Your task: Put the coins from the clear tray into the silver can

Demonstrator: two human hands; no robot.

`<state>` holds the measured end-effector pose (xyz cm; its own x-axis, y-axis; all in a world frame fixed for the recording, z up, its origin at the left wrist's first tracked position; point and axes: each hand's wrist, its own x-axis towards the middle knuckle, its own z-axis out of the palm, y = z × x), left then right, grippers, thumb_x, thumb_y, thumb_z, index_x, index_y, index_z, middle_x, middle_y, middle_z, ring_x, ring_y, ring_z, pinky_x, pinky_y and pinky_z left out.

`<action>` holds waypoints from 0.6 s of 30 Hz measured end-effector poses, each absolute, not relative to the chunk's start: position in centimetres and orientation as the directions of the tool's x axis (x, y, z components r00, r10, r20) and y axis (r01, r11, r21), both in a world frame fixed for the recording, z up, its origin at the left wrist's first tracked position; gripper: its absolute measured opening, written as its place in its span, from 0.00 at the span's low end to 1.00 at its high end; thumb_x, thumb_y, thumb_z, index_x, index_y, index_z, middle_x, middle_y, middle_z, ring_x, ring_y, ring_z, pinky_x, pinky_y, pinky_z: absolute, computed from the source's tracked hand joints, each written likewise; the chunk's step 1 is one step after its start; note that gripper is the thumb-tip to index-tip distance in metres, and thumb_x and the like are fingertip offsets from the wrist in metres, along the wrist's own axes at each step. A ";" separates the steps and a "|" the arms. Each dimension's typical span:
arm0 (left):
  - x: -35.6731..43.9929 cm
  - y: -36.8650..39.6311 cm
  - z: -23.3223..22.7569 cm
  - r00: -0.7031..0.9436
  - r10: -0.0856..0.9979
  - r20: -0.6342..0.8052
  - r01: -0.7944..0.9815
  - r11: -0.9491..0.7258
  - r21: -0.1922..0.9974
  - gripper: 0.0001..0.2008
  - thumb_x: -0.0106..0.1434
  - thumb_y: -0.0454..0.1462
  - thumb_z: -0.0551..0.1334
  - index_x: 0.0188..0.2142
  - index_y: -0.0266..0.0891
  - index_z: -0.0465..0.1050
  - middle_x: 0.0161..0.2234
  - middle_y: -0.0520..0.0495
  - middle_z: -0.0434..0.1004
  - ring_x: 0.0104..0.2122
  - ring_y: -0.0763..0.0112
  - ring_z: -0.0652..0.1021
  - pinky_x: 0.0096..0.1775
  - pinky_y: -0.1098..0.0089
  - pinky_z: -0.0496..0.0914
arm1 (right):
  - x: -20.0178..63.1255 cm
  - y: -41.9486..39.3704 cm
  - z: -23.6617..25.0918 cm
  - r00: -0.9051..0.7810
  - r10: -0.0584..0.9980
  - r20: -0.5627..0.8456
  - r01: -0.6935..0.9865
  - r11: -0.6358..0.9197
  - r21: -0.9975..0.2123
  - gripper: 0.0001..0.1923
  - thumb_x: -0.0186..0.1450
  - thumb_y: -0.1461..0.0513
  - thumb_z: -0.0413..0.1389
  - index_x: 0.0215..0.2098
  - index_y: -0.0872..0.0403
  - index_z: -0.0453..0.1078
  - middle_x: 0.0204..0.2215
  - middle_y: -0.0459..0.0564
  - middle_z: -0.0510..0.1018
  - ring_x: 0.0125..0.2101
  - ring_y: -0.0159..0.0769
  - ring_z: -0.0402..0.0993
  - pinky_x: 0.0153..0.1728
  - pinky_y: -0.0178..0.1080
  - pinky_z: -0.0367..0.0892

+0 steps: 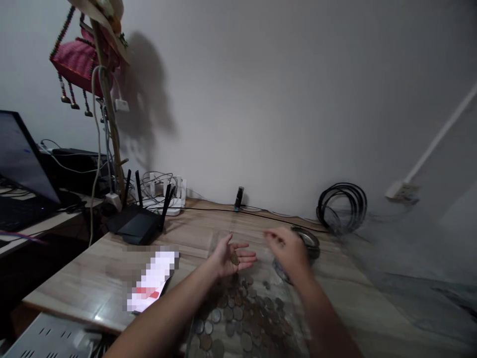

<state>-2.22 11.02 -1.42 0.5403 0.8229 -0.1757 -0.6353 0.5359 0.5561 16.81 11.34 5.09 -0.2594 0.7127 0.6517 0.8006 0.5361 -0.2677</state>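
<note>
Wood-grained tabletop [93, 278] bears scattered round coins [238, 313], dull silver and brown

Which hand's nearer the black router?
Left. In view, the left hand is to the right of the black router; the right hand is farther right, beyond the left hand.

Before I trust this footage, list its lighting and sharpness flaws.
Head view: dim light, with a soft shadow on the wall beside the pink bag; head view: a small glare spot on the table; head view: the right hand blurred, the left hand sharper, the phone pixelated.
</note>
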 end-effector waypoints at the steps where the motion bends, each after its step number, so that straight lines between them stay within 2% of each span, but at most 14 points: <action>1: -2.3 11.1 -1.4 0.520 0.834 -0.183 -0.645 0.524 0.557 0.28 0.59 0.54 0.48 0.44 0.30 0.64 0.32 0.36 0.75 0.32 0.59 0.77 0.32 0.67 0.67 | 15.2 10.8 4.3 -0.428 0.715 0.552 0.710 0.644 -0.284 0.12 0.59 0.61 0.49 0.33 0.54 0.74 0.31 0.51 0.76 0.31 0.34 0.68 0.33 0.34 0.61; 2: -2.4 11.2 -1.4 0.499 0.843 -0.199 -0.645 0.515 0.565 0.29 0.59 0.54 0.46 0.45 0.31 0.64 0.29 0.39 0.75 0.28 0.61 0.77 0.30 0.68 0.66 | 13.7 10.3 3.4 -0.561 0.692 0.455 0.635 0.712 -0.300 0.10 0.58 0.61 0.51 0.33 0.53 0.74 0.32 0.50 0.76 0.31 0.33 0.68 0.32 0.33 0.61; 4: -2.6 11.2 -1.5 0.471 0.851 -0.234 -0.631 0.510 0.585 0.30 0.60 0.56 0.43 0.46 0.33 0.63 0.26 0.44 0.73 0.22 0.65 0.74 0.26 0.69 0.64 | 11.4 9.6 2.1 -0.701 0.635 0.323 0.553 0.771 -0.315 0.09 0.57 0.61 0.54 0.34 0.51 0.74 0.33 0.49 0.76 0.32 0.33 0.69 0.32 0.33 0.62; 6: -2.6 11.2 -1.5 0.468 0.850 -0.241 -0.635 0.513 0.577 0.30 0.61 0.55 0.41 0.47 0.33 0.62 0.24 0.46 0.72 0.20 0.66 0.73 0.26 0.69 0.64 | 10.7 9.5 1.6 -0.718 0.626 0.304 0.546 0.777 -0.312 0.09 0.58 0.62 0.52 0.33 0.51 0.74 0.32 0.48 0.76 0.34 0.34 0.69 0.35 0.34 0.62; 8: -2.4 11.1 -1.4 0.480 0.851 -0.212 -0.660 0.510 0.552 0.29 0.61 0.54 0.42 0.45 0.32 0.62 0.25 0.44 0.72 0.23 0.66 0.74 0.30 0.69 0.65 | 11.6 9.7 2.3 -0.652 0.663 0.368 0.591 0.748 -0.302 0.11 0.59 0.63 0.49 0.31 0.52 0.74 0.31 0.49 0.76 0.33 0.34 0.70 0.35 0.35 0.62; 9: -2.3 11.1 -1.4 0.488 0.850 -0.198 -0.663 0.508 0.550 0.28 0.61 0.53 0.44 0.44 0.31 0.63 0.27 0.43 0.73 0.25 0.66 0.75 0.32 0.68 0.65 | 12.7 10.0 3.0 -0.569 0.695 0.440 0.632 0.712 -0.306 0.12 0.60 0.62 0.48 0.31 0.52 0.74 0.30 0.49 0.77 0.32 0.35 0.70 0.34 0.35 0.62; 11: -2.2 10.9 -1.3 0.502 0.843 -0.190 -0.634 0.509 0.582 0.25 0.61 0.52 0.47 0.42 0.31 0.63 0.30 0.39 0.74 0.30 0.63 0.76 0.36 0.66 0.65 | 15.8 10.6 5.0 -0.276 0.743 0.610 0.748 0.565 -0.348 0.14 0.60 0.59 0.47 0.31 0.53 0.74 0.30 0.51 0.77 0.30 0.35 0.70 0.32 0.36 0.62; 13: -2.1 10.8 -1.3 0.507 0.839 -0.199 -0.582 0.503 0.639 0.22 0.61 0.49 0.49 0.41 0.32 0.64 0.33 0.38 0.74 0.33 0.63 0.76 0.38 0.65 0.66 | 19.4 11.4 6.9 0.081 0.727 0.682 0.853 0.304 -0.425 0.14 0.58 0.56 0.49 0.30 0.54 0.74 0.29 0.53 0.77 0.28 0.37 0.69 0.28 0.36 0.61; 14: -2.0 10.8 -1.3 0.503 0.839 -0.208 -0.555 0.497 0.667 0.20 0.61 0.47 0.50 0.41 0.32 0.65 0.34 0.38 0.74 0.33 0.63 0.76 0.38 0.65 0.66 | 21.1 11.7 7.6 0.216 0.725 0.654 0.887 0.133 -0.441 0.15 0.57 0.55 0.49 0.30 0.54 0.74 0.29 0.54 0.77 0.27 0.38 0.69 0.26 0.36 0.59; 16: -1.8 10.8 -1.4 0.486 0.842 -0.233 -0.497 0.486 0.719 0.17 0.60 0.45 0.51 0.40 0.33 0.66 0.34 0.40 0.74 0.32 0.66 0.76 0.37 0.67 0.66 | 23.7 12.5 8.3 0.349 0.766 0.540 0.899 -0.111 -0.423 0.15 0.54 0.54 0.51 0.28 0.54 0.75 0.26 0.55 0.77 0.23 0.38 0.68 0.22 0.36 0.56; 18: -1.5 10.9 -1.6 0.454 0.850 -0.266 -0.444 0.475 0.760 0.15 0.60 0.43 0.52 0.38 0.33 0.67 0.33 0.43 0.74 0.30 0.69 0.75 0.35 0.68 0.66 | 24.9 13.0 8.3 0.349 0.829 0.436 0.906 -0.181 -0.382 0.14 0.53 0.54 0.51 0.25 0.53 0.75 0.23 0.54 0.76 0.21 0.38 0.67 0.20 0.36 0.54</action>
<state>-1.49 10.86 -1.62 0.4542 0.8503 -0.2660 -0.4438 0.4748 0.7600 24.91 13.03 8.25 0.3494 0.8291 0.4364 0.9063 -0.1808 -0.3821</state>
